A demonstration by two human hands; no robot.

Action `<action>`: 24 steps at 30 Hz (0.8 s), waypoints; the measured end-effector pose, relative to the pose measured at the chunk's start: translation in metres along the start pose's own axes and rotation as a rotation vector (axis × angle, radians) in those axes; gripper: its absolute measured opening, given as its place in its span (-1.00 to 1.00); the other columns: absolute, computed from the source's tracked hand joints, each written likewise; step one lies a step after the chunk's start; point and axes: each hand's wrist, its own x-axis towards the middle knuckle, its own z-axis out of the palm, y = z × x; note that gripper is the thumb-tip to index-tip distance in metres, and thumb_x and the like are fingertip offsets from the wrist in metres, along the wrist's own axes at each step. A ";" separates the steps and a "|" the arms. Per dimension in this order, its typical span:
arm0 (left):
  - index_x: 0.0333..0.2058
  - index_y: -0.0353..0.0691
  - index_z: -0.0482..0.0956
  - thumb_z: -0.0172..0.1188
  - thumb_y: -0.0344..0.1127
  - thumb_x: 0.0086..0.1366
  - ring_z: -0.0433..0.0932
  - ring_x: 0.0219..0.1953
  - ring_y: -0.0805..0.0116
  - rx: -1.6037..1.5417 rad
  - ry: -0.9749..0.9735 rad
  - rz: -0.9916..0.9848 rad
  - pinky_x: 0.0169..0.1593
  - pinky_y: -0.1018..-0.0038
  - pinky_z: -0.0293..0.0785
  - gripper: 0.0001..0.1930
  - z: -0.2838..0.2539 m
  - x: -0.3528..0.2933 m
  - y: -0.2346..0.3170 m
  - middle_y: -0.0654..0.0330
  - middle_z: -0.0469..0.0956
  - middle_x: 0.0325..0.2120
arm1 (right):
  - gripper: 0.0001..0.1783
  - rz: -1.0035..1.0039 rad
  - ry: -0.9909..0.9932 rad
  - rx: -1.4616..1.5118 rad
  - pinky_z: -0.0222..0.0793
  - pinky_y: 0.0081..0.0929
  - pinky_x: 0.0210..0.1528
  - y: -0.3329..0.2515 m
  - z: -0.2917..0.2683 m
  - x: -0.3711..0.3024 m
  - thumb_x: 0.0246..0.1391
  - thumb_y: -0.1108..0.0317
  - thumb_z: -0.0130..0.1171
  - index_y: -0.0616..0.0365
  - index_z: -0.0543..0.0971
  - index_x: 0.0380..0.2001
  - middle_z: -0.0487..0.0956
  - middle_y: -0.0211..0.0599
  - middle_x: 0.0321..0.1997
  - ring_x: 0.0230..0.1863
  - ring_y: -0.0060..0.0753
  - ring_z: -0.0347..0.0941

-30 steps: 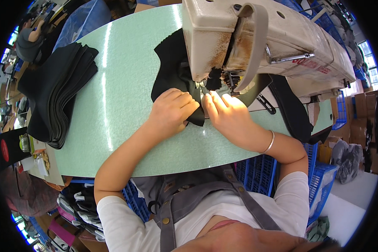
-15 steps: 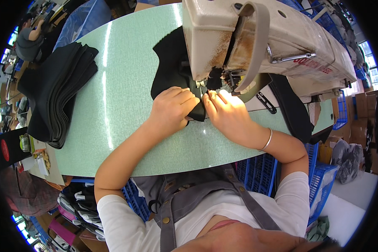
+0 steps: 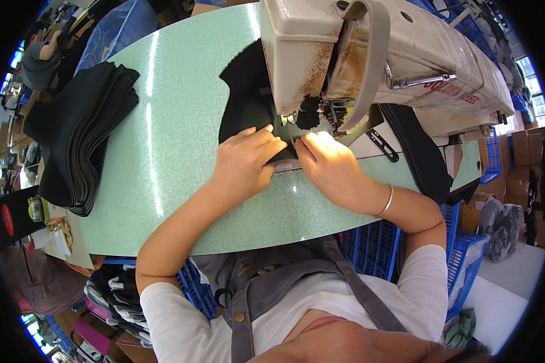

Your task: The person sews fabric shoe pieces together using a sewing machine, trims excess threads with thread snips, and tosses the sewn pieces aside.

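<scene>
A black fabric piece lies under the head of a beige sewing machine, spread over the pale green tabletop. At its near edge, just left of the needle area, my left hand rests with curled fingers closed on the fabric. My right hand pinches the same fabric close beside the needle, its fingertips lit by the machine's lamp. A narrow gap separates the two hands. The fingertips partly cover the fabric's edge, and the machine head hides its far right part.
A thick stack of black fabric pieces sits on the table's left. More black fabric hangs over the right side, next to a slotted metal plate. Blue crates stand below at right. Another person works at far left.
The fabric's near edge between my hands has shifted away from me and now lies flatter, showing more of the machine bed. Both hands stay nearly in place.
</scene>
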 end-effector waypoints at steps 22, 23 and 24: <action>-0.39 -0.15 0.66 0.28 -0.51 -0.03 0.55 0.00 0.22 -0.095 -0.010 -0.054 0.09 0.24 0.47 -0.82 0.003 0.013 -0.022 0.26 0.54 -0.44 | -0.80 -0.046 0.004 -0.360 0.42 -0.36 -0.38 0.031 -0.026 0.002 -0.29 0.41 0.18 0.14 0.54 -0.45 0.52 -0.36 -0.46 -0.47 -0.38 0.52; -0.38 -0.17 0.65 0.29 -0.49 -0.02 0.55 0.00 0.21 -0.076 0.005 -0.018 0.06 0.25 0.48 -0.83 0.002 0.012 -0.021 0.25 0.54 -0.43 | -0.80 -0.049 0.009 -0.363 0.42 -0.36 -0.38 0.042 -0.023 0.002 -0.29 0.41 0.18 0.14 0.54 -0.45 0.52 -0.36 -0.46 -0.47 -0.38 0.52; -0.37 -0.20 0.65 0.30 -0.47 -0.02 0.54 0.00 0.20 -0.058 0.021 0.019 0.03 0.26 0.48 -0.83 0.002 0.013 -0.018 0.25 0.53 -0.43 | -0.81 -0.117 0.066 -0.382 0.42 -0.30 -0.31 0.054 -0.019 0.000 -0.30 0.38 0.18 0.13 0.55 -0.47 0.52 -0.39 -0.47 -0.46 -0.36 0.51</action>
